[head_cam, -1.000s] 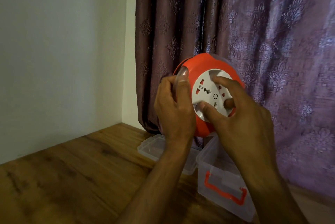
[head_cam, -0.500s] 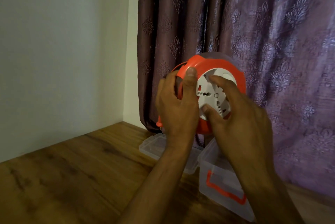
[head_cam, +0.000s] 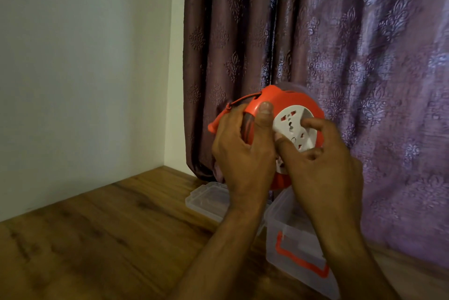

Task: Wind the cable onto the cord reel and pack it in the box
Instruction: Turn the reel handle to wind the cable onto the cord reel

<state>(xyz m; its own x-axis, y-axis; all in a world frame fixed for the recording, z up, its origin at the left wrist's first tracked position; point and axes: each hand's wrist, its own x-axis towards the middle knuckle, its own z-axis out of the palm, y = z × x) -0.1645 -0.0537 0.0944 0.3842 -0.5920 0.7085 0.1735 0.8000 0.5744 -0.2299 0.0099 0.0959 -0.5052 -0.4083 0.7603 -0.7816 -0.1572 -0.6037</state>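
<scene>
I hold a round orange cord reel (head_cam: 294, 102) in the air above the table, its white socket face (head_cam: 295, 127) turned toward me. My left hand (head_cam: 243, 151) grips the reel's left rim, thumb on the orange front edge. My right hand (head_cam: 323, 161) has its fingers on the white socket disc. An orange handle (head_cam: 218, 119) sticks out at the reel's upper left. The cable itself is hidden inside the reel. Below the reel stands the clear plastic box (head_cam: 298, 251) with an orange clasp, partly behind my right forearm.
The box's clear lid (head_cam: 209, 197) lies flat on the wooden table (head_cam: 97, 239) left of the box. A purple patterned curtain (head_cam: 352, 56) hangs right behind the reel. A plain wall (head_cam: 85, 68) meets the table at the left.
The white socket disc has turned under my right fingers, and the reel has tilted so its orange handle now shows at the upper left. My left thumb moved up onto the front rim.
</scene>
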